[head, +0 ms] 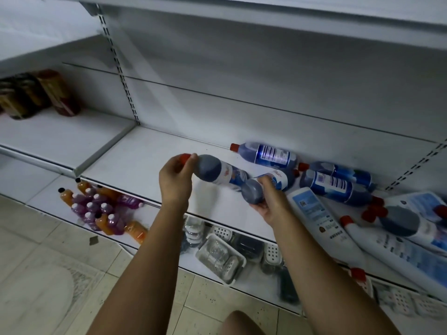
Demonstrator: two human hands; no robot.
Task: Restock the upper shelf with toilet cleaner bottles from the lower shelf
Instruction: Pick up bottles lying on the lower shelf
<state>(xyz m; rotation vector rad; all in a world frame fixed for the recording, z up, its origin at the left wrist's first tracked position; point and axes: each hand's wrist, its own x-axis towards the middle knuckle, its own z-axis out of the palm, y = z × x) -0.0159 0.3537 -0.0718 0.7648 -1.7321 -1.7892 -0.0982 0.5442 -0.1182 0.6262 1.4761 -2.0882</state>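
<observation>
A: Your left hand [175, 176] pinches the red cap [185, 157] of a toilet cleaner bottle [217, 171] at mid-frame, fingers [173, 163] curled over it, its body pointing right.
B: And your right hand [269, 201] grips a second bottle [254, 193] just beside it, base toward you. More bottles [333, 184] lie on the shelf [135, 160] at right.

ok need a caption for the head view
Left hand grips one bottle, right hand a second bottle, over the shelf.

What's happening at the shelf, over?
Left hand grips first bottle by its red cap. Right hand holds second bottle. Other bottles lie heaped beside them.
</observation>
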